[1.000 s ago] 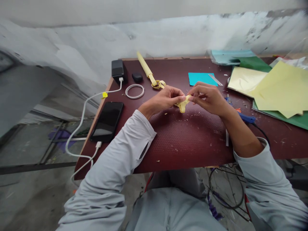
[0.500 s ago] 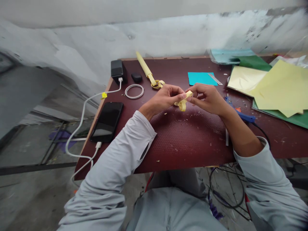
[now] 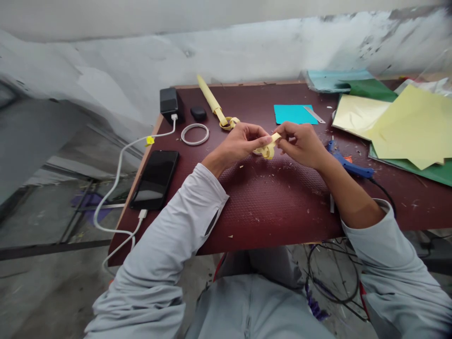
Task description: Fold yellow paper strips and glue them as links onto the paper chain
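Note:
Above the middle of the dark red table, my left hand [image 3: 243, 142] pinches a looped strip of yellow paper [image 3: 268, 150] between thumb and fingers. My right hand [image 3: 300, 142] is closed on the strip's upper right end, its fingertips pressed together. Loops of the strip hang below the left thumb. Just beyond my left hand lies a rolled yellow paper stick [image 3: 209, 94] with paper loops [image 3: 229, 123] at its near end. A blue glue gun [image 3: 348, 165] rests beside my right forearm.
On the left are a phone [image 3: 155, 180], a white cable [image 3: 118, 181], a black charger [image 3: 170, 103], a black case [image 3: 198, 113] and a tape ring [image 3: 195, 134]. A turquoise sheet [image 3: 291, 114] with a blade [image 3: 314, 114] lies at the back; yellow sheets [image 3: 409, 127] lie right.
Both hands stay nearly in place with the yellow strip. My right fingers have curled slightly at its end, and the hanging loops sit a little higher. The view has shifted slightly.

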Demonstrator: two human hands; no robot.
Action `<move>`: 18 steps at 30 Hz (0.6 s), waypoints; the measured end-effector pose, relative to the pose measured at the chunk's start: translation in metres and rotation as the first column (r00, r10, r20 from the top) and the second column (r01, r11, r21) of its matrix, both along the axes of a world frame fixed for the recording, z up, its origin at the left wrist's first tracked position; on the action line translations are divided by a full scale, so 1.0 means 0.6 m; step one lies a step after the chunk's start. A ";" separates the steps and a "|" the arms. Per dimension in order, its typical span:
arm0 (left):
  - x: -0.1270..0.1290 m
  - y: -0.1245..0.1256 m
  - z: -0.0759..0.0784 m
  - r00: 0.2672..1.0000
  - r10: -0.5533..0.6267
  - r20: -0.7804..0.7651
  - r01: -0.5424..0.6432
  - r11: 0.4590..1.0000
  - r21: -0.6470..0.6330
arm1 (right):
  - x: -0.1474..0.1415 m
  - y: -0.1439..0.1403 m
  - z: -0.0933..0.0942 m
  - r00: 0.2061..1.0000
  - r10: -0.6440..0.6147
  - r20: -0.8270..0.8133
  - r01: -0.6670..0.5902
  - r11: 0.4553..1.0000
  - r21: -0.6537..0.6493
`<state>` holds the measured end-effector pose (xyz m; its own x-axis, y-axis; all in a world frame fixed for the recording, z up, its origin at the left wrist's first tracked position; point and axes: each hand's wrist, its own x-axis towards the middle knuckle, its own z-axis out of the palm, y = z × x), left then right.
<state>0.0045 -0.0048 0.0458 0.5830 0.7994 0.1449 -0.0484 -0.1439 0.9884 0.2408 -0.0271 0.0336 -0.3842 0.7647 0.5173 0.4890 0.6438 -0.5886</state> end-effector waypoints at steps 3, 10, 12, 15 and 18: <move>-0.002 0.001 -0.002 1.000 0.029 0.002 -0.029 0.999 -0.015 | -0.001 -0.001 0.001 1.000 -0.029 0.001 0.029 0.999 0.020; 0.003 0.001 -0.007 0.995 0.089 0.041 -0.087 0.994 -0.066 | 0.002 0.002 -0.002 0.999 -0.052 0.010 0.051 0.998 0.042; 0.007 0.001 -0.007 0.993 0.109 0.045 -0.105 0.991 -0.084 | 0.002 0.002 -0.003 0.998 -0.063 0.007 0.062 0.996 0.064; 0.011 -0.001 -0.006 0.989 0.137 0.051 -0.133 0.988 -0.079 | 0.000 0.001 -0.002 0.997 -0.065 0.030 0.062 0.994 0.087; 0.013 -0.002 -0.006 0.992 0.115 0.057 -0.109 0.990 -0.093 | -0.002 0.000 0.000 0.996 -0.064 0.063 0.057 0.992 0.109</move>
<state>0.0124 -0.0060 0.0423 0.4810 0.8707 0.1030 -0.0985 -0.0631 0.9931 0.2394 -0.0273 0.0335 -0.3751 0.7293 0.5722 0.5641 0.6694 -0.4834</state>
